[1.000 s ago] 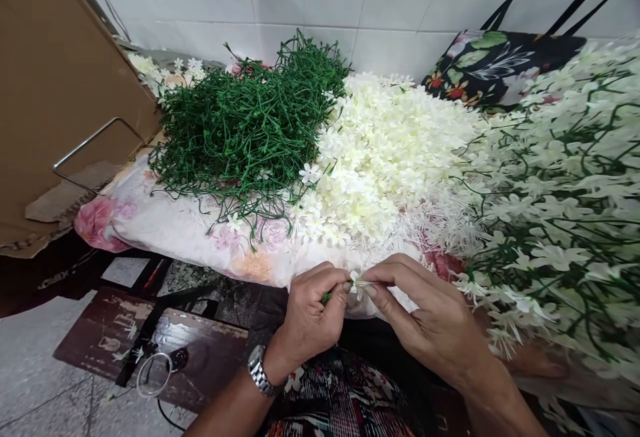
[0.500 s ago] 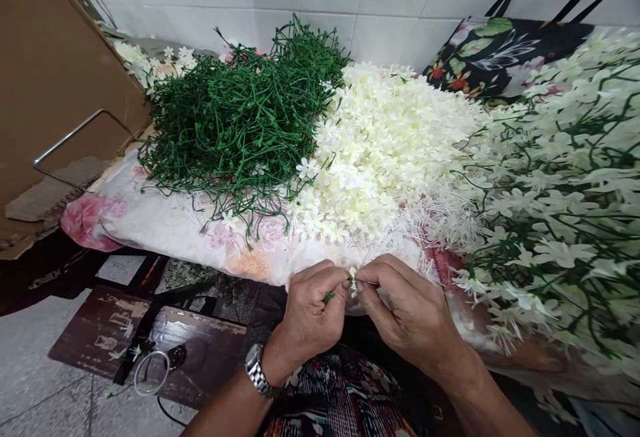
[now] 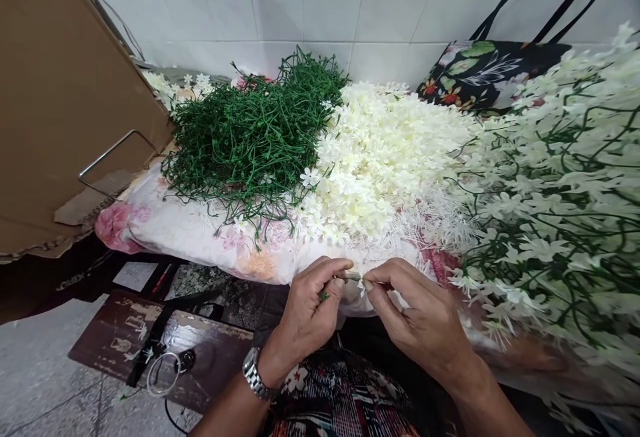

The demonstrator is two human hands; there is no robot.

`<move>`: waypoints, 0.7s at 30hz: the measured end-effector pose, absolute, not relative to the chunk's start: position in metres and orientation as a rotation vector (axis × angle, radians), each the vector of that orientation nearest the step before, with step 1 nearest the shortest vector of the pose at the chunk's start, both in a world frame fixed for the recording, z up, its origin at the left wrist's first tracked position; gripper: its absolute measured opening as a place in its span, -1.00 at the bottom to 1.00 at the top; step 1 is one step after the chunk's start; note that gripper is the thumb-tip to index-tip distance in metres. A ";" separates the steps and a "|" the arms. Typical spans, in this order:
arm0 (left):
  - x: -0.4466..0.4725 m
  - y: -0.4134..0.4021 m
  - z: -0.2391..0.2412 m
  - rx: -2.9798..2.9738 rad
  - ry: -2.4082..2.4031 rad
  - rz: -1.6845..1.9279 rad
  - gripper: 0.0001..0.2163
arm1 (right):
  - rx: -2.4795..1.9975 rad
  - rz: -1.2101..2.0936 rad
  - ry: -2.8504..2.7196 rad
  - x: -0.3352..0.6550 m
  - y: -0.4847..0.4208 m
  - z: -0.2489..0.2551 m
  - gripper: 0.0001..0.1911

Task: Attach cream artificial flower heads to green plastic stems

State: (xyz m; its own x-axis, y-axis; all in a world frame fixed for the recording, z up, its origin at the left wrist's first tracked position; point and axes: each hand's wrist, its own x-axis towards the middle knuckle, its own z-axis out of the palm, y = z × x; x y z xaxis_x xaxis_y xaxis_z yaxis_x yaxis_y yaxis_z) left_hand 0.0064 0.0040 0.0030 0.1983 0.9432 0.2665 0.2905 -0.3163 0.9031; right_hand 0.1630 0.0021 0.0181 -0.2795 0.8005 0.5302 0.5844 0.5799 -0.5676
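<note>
While the left hand (image 3: 313,307) still pinches the green stem (image 3: 324,296), the right hand (image 3: 420,317), pinching the white flower (image 3: 361,284), has pushed it against the tip at six o'clock.

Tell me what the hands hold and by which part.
Left hand pinches a green stem near its tip; right hand pinches a white flower at that tip.

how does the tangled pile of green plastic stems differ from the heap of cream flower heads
The tangled pile of green plastic stems is dark, wiry and loosely looped; the heap of cream flower heads is pale, petalled and densely packed. The stem pile lies left, the flower heap right. Both rest on the floral cloth.
</note>
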 end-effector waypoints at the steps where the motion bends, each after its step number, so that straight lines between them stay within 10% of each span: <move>1: 0.006 0.003 0.004 1.734 1.175 1.133 -0.78 | -1.118 0.325 -2.016 0.164 -0.001 0.018 -0.84; 21: 0.013 -0.013 0.019 1.822 1.113 0.854 -0.86 | -1.044 0.535 -2.017 0.172 -0.019 0.025 -0.86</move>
State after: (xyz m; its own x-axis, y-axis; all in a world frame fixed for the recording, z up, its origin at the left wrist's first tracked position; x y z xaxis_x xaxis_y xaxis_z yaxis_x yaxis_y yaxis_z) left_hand 0.0132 -0.0128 0.0188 0.3800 0.9159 0.1297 0.3617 -0.2762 0.8904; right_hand 0.1718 -0.0191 0.0252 -0.3523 0.8199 0.4512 0.4882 0.5724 -0.6588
